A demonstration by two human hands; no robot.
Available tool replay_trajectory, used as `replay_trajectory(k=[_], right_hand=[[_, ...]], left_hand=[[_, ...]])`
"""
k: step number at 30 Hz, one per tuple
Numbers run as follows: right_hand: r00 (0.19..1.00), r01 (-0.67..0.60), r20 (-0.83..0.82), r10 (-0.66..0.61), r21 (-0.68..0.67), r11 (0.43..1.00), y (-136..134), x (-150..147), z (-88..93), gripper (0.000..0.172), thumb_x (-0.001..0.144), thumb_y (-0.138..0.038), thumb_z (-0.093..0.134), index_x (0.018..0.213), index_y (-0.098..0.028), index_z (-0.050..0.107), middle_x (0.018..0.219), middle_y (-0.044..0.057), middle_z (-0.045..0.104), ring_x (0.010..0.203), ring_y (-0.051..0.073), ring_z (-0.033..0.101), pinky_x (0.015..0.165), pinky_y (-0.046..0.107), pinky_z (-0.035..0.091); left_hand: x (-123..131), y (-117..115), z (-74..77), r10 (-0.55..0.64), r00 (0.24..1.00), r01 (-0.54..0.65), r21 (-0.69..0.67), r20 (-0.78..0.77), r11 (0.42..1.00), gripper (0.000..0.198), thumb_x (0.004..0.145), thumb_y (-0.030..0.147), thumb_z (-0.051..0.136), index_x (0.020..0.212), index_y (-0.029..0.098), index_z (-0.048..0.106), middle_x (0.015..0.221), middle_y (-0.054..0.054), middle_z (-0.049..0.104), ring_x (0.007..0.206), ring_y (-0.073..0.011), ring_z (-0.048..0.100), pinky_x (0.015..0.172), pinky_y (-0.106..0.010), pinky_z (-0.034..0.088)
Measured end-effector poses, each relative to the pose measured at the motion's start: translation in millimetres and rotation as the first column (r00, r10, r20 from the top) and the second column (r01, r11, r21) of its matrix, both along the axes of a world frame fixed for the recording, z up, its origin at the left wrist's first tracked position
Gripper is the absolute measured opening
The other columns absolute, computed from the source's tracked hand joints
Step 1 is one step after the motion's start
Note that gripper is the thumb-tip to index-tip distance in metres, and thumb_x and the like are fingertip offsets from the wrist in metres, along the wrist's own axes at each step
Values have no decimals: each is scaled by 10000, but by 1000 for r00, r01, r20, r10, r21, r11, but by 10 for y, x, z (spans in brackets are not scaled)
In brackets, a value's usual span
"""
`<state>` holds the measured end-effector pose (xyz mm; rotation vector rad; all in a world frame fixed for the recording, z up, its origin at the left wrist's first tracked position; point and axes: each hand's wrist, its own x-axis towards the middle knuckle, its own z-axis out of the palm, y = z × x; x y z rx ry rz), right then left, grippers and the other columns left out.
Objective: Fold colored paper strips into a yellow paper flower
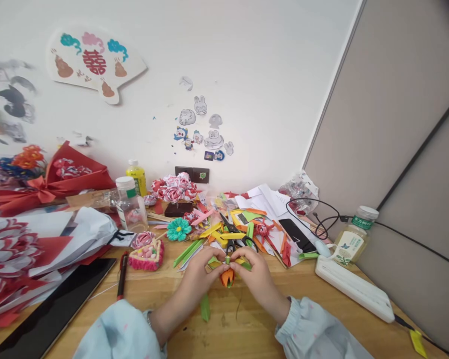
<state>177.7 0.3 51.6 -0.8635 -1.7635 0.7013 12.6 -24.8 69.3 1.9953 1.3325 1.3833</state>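
Both hands meet over the front middle of the desk around a small folded-paper piece [227, 279] in orange, green and yellow. My left hand [206, 265] pinches its upper part between thumb and forefinger. From the other side my right hand [251, 268] pinches the same piece, fingertips close to the left ones. The fingers hide part of it. Just behind the hands lie black-handled scissors [232, 232], pointing away among scraps. A green paper strip [205, 308] rests on the wood below my left hand.
Colourful paper scraps [217, 234] heap behind the hands. A phone [297, 235], power strip [353, 288] and bottle [353, 237] stand right. Left are a dark tablet [56, 309], red pen [122, 276], pink-edged box [146, 255], clear bottle [130, 204] and paper-flower bouquets [11, 249].
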Motion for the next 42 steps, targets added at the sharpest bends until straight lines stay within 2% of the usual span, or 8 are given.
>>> replay_trajectory(k=[7,16,26,35,39,42], right_hand=[[1000,-7,7,7,-26,1000,22,4,-24,73,734,-159,606,785,-208,620,829,20,630,821,182,591,759,302,464],[1000,-27,-5,27,-22,999,32,-3,-30,85,731,-149,593,789,-208,614,831,21,628,825,185,588,762,303,464],[996,-88,17,89,-13,996,44,33,13,100,735,-141,588,800,-217,597,834,12,600,825,176,571,764,303,457],[990,-134,29,135,-31,990,49,53,36,82,736,-153,610,784,-217,593,815,3,589,806,171,569,742,291,457],[992,-124,23,125,-67,990,44,47,34,90,718,-133,614,755,-210,586,794,-1,600,778,168,578,718,286,458],[994,-88,57,88,-7,996,24,49,61,92,721,-129,621,744,-213,592,784,3,609,765,172,576,708,295,452]], left_hand=[[10,-2,14,30,999,-29,-50,16,998,61,693,222,657,734,199,618,768,-17,686,759,-190,630,718,-295,490],[14,-11,19,23,999,-22,-45,26,999,58,695,232,641,732,199,610,781,-24,679,768,-197,624,730,-306,489],[6,4,53,-63,998,66,-101,29,993,56,692,197,631,710,202,578,757,-8,650,753,-179,597,712,-276,467],[2,5,76,-98,995,100,-116,18,988,87,684,210,615,663,201,531,714,12,604,720,-170,560,684,-257,437],[-8,16,75,-132,991,131,-133,4,982,80,699,194,603,669,195,530,706,15,592,701,-161,547,661,-246,434],[-17,19,64,-147,989,145,-95,-16,985,74,716,188,604,683,197,538,729,12,596,719,-160,553,675,-247,437]])
